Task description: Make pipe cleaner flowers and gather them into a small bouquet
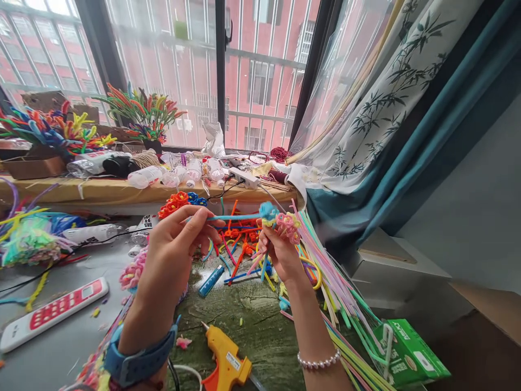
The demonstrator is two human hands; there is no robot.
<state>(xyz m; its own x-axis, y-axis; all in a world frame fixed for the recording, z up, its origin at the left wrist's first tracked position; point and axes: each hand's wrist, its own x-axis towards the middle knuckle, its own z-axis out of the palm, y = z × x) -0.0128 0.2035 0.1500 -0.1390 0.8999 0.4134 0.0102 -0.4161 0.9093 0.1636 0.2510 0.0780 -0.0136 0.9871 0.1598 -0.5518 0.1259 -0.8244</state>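
Observation:
My left hand (179, 233), with a blue watch strap on its wrist, pinches one end of a blue pipe cleaner (240, 217). The pipe cleaner stretches across to a blue fuzzy flower (267, 210) by my right hand (280, 250). Closed around the stems, my right hand holds a small bunch of pipe cleaner flowers, pink ones (288, 225) among yellow and blue. Several stem ends hang below its fingers. Under the hands lie a blue lighter (211, 281) and a heap of orange pipe cleaner pieces (244, 247).
A yellow glue gun (228, 358) lies at the front of the table. Long pastel pipe cleaners (329, 271) run along the right, beside a green box (415, 353). To the left are a white and red remote (57, 312) and a plastic bottle (93, 233). A cluttered windowsill (101, 190) stands behind.

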